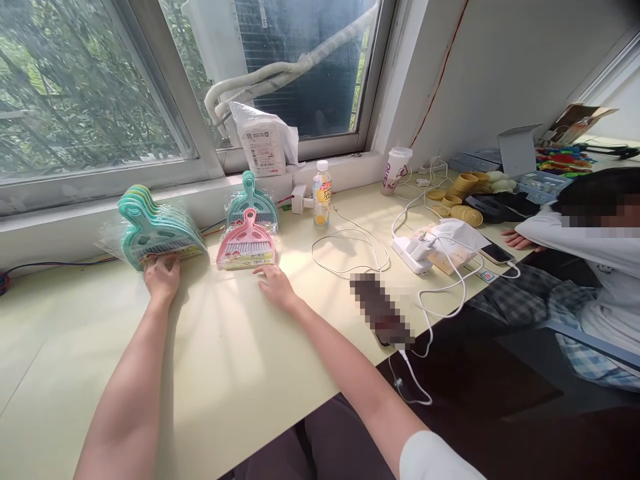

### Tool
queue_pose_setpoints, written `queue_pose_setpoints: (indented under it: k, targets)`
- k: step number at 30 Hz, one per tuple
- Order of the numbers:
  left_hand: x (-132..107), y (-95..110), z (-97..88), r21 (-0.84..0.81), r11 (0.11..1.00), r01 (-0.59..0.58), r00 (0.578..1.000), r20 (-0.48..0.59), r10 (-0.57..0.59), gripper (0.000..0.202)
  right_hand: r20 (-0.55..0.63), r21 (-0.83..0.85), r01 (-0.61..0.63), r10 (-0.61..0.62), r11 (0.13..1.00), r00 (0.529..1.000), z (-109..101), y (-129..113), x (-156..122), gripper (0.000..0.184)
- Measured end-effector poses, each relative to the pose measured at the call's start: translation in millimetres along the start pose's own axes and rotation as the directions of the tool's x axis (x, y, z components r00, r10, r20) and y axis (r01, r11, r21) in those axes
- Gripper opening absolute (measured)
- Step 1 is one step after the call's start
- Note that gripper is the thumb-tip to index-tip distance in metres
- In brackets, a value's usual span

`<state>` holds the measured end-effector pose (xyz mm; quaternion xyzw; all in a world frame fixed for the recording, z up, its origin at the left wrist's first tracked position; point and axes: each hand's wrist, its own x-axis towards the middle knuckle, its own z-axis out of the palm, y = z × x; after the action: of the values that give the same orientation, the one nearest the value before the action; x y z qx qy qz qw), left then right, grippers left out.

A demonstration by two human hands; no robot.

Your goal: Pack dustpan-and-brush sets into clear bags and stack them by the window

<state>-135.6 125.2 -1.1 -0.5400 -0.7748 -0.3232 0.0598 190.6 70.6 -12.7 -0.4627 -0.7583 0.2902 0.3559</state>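
Note:
My left hand [161, 276] rests on the pale yellow table [225, 360], fingers curled against the lower edge of a stack of teal dustpan-and-brush sets [153, 227] in clear wrap, standing near the window ledge. My right hand [273, 283] lies flat with fingers spread, its tips touching the front edge of a pink dustpan set [246, 241]. A teal dustpan set [253, 200] stands right behind the pink one.
A drink bottle [322, 193], a white plastic bag [263, 140], a lidded cup [397, 169], a white power strip [415, 252] with looping cables, a phone [496, 253] and stacked yellow cups [465, 193] lie to the right. Another person [590, 253] leans on the table's right end.

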Motion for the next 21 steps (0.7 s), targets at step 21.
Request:
queue_pose_setpoints:
  k: [21]
  targets:
    - [-49.7,95.7,-2.3,-0.091,0.988,-0.126,0.852,0.500,0.155,0.050,-0.182,-0.065,-0.102,0.088,0.993,0.979,-7.6,-3.1,-1.7,0.036]
